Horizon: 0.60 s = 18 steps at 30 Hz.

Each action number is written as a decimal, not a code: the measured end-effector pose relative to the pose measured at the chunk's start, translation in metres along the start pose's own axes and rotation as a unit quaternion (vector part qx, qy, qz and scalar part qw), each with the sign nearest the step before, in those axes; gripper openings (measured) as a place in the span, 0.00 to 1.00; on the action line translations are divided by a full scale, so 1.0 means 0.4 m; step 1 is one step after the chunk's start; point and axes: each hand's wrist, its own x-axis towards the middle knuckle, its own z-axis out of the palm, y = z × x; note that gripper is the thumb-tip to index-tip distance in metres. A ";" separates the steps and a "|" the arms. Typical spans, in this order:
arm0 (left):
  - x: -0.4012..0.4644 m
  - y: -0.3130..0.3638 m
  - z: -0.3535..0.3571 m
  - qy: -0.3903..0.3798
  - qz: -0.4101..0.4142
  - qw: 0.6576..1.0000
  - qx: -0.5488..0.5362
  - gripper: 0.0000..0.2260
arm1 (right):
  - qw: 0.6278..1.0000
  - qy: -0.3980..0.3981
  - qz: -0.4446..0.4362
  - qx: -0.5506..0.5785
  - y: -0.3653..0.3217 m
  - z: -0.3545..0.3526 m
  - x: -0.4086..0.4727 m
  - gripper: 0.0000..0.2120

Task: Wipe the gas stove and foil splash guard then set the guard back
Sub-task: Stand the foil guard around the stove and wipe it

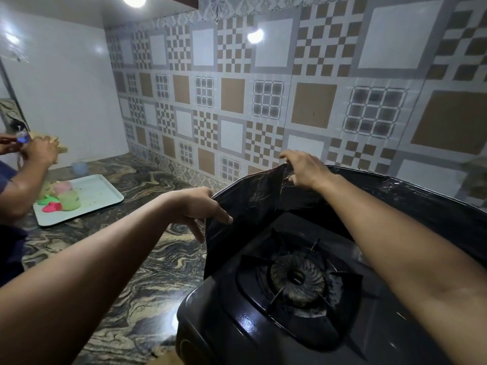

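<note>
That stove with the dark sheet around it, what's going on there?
A person has both hands on the foil guard that curves round the back of the gas stove. The left hand grips its left end, the right hand pinches its top edge. At far left, another person handles something over a tray.

This is a home kitchen. A black gas stove (276,299) with a round burner (297,279) and pan supports sits on a dark marbled stone counter (147,272). Behind the stove the wall (263,101) is covered in patterned brown, grey and white checkered tiles. Left of the stove, farther along the counter, lies a pale tray (89,198) holding pink, green and cream lumps that look like dough (60,198), and beside it a second person's hands (39,151) work at something I cannot make out.
</note>
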 end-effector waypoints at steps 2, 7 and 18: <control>-0.003 -0.008 -0.007 0.007 0.002 1.000 -0.006 0.15 | 1.000 0.009 0.028 -0.001 0.028 -0.010 -0.013 0.29; -0.009 -0.028 -0.017 0.026 0.010 0.999 -0.024 0.13 | 0.984 0.034 0.176 -0.019 0.134 -0.053 -0.053 0.25; -0.003 -0.050 -0.011 0.072 0.031 0.996 -0.036 0.13 | 0.954 -0.018 0.279 -0.103 0.269 -0.080 -0.178 0.26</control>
